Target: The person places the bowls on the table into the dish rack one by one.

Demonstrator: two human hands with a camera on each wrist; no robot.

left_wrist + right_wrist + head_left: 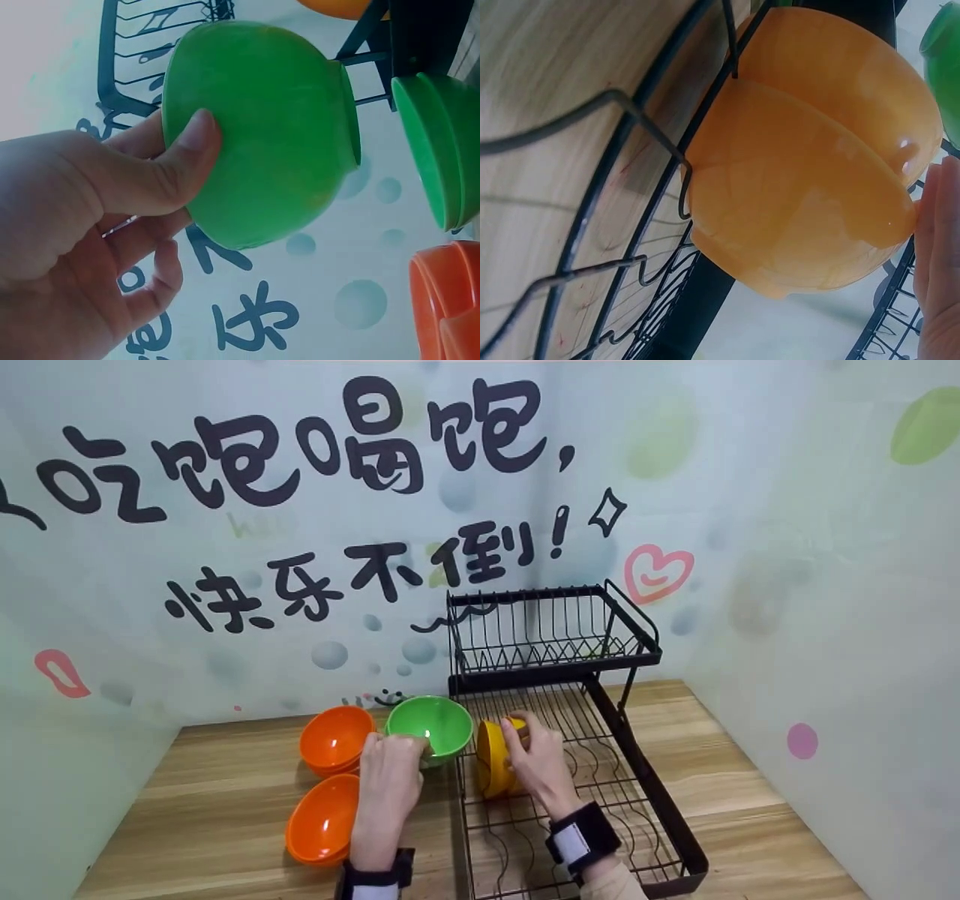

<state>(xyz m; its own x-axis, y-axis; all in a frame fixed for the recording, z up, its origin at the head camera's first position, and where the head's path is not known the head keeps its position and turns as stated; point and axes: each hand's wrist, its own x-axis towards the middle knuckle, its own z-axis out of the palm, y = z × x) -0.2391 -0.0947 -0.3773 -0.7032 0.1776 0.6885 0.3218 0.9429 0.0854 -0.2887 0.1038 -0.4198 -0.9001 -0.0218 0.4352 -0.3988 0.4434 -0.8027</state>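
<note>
Right now the left hand (386, 787) grips a green bowl (430, 727) by its rim, thumb (191, 146) pressed on the outer wall and fingers curled behind it. That bowl is held just left of the black dish rack (660, 810), near its lower tier's front left corner, above the wooden table (210, 810). The left wrist view shows a second green bowl (442, 150) on its side close by, plus an orange bowl edge (450, 300) below it.

The right hand (536, 761) is on the yellow bowls (491, 757), which stand on edge in the wire slots of the rack's lower tier. Right wrist view shows two of them nested, one inside the other (810, 172), leaning on the wires, with the fingers (937, 262) flat against the rim of the nearer bowl. Fingers look mostly straight, touching rather than wrapped round it.

Two orange bowls sit on the table left of the green one: one farther back (336, 739), one nearer (322, 819), both open side tilted up. Upper tier of the rack (551, 634) stands behind. Printed wall with black lettering (300, 457) at the back.
</note>
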